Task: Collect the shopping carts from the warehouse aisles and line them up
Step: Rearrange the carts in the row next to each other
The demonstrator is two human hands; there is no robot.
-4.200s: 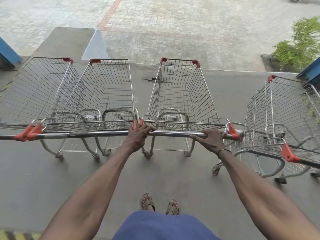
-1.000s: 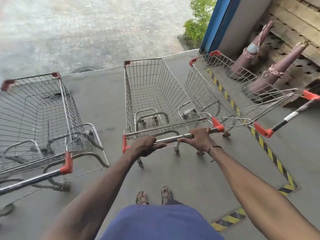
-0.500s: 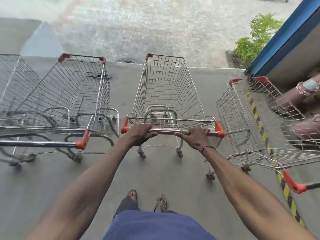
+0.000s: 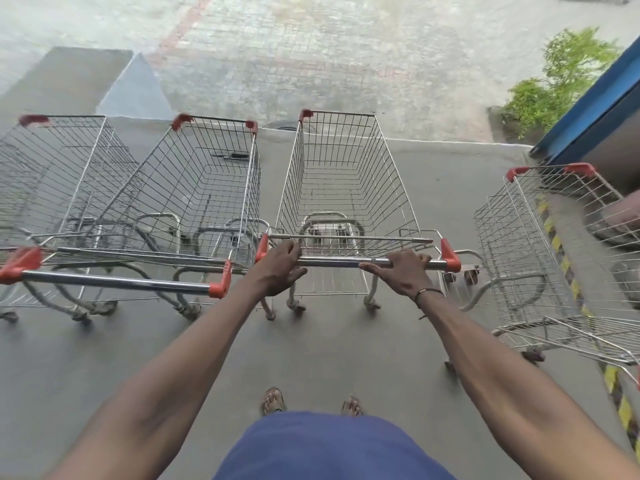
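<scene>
A wire shopping cart [image 4: 343, 181] with red corner caps stands straight ahead of me on the grey concrete. My left hand [image 4: 278, 268] grips the left end of its steel handle bar [image 4: 341, 262]. My right hand [image 4: 401, 273] holds the bar further right, fingers wrapped over it. Two more carts [image 4: 204, 188] [image 4: 59, 178] stand side by side to its left, facing the same way. Their handle [image 4: 114, 281] sits a little nearer to me than mine. A fourth cart [image 4: 540, 251] stands apart on the right, angled.
The concrete floor ends at a kerb [image 4: 450, 143] just past the cart fronts, with paving beyond. A ramp [image 4: 135, 91] drops at the far left. A blue wall [image 4: 595, 109] and a green bush [image 4: 554, 81] are at the right. Yellow-black floor tape [image 4: 568, 271] runs under the right cart.
The cart I hold has swung left and now stands square and close beside the left carts. The right cart lies further off to the side. Both hands keep their hold.
</scene>
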